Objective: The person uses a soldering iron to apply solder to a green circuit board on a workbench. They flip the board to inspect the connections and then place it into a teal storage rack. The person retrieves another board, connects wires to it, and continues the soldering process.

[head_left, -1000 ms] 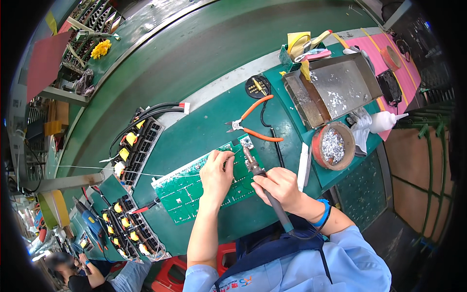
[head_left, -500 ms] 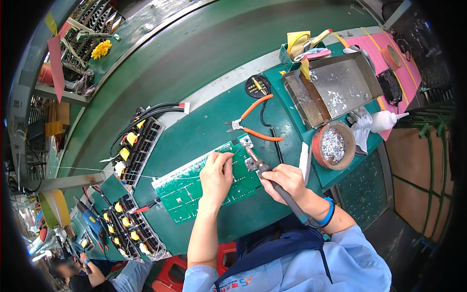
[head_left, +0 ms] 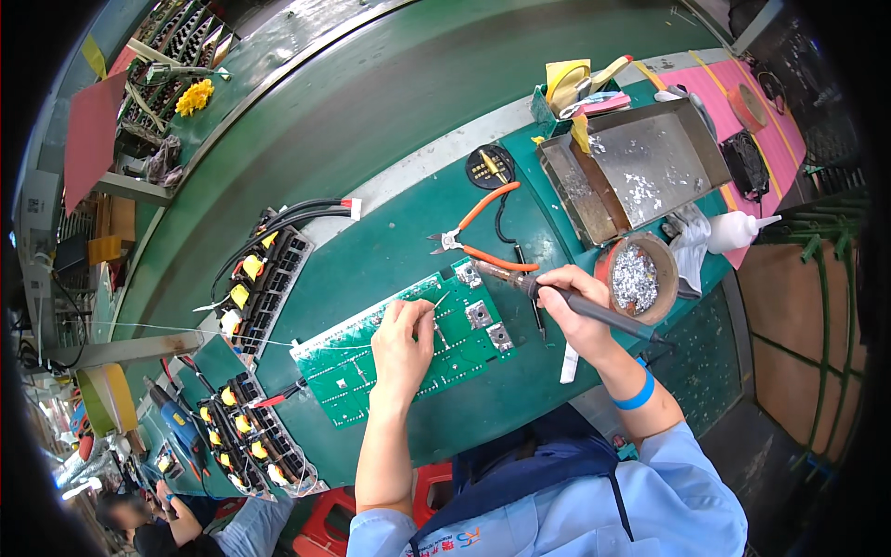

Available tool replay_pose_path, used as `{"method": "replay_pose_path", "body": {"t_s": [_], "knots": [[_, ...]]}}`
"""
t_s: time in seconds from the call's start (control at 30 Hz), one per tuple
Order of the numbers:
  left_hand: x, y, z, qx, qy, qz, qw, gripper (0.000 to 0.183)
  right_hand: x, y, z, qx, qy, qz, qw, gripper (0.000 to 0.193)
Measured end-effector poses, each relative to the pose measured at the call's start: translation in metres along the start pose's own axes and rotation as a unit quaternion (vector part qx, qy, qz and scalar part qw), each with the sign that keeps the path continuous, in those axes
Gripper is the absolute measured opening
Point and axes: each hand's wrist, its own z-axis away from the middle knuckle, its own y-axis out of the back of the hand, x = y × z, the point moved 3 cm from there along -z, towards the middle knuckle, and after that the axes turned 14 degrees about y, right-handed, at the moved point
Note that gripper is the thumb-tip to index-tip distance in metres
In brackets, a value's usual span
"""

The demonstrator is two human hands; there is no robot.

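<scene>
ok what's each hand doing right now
Left hand: closed, pinching a thin wire over the green circuit board.
Right hand: closed around the soldering iron.

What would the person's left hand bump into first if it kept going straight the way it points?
Past the green rectangular circuit board beneath it, the left hand would probably meet the orange-handled metal pliers, near their jaws, though its height is hard to judge.

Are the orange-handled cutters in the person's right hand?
No, the right hand holds a soldering iron, while the cutters lie on the green bench.
</scene>
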Motion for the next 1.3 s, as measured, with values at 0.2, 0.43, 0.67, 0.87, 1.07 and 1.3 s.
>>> {"method": "replay_pose_path", "body": {"t_s": [0.2,0.43,0.67,0.87,1.07,1.3], "knots": [[0.013,0.024,0.029,-0.134,0.058,0.041,0.988,0.006,0.008,-0.006,-0.003,-0.009,-0.026,-0.041,0.999,0.011],[-0.009,0.053,0.09,-0.38,0.104,0.044,0.918,0.004,0.017,-0.002,-0.006,-0.041,0.004,0.001,0.999,0.011],[-0.083,0.055,0.172,-0.494,0.136,-0.162,0.843,0.008,0.002,-0.004,-0.011,-0.075,0.08,0.041,0.993,0.011],[-0.111,0.06,0.198,-0.387,0.071,-0.345,0.852,0.016,0.005,-0.006,-0.001,-0.083,0.15,0.078,0.982,0.016],[-0.032,0.087,0.098,-0.197,0.046,-0.141,0.969,0.013,-0.002,-0.01,0.003,-0.088,0.199,0.122,0.968,0.018],[-0.032,0.06,-0.004,0.008,-0.018,-0.178,0.984,0.022,-0.01,-0.017,0.01,-0.095,0.241,0.145,0.955,0.018]]}}
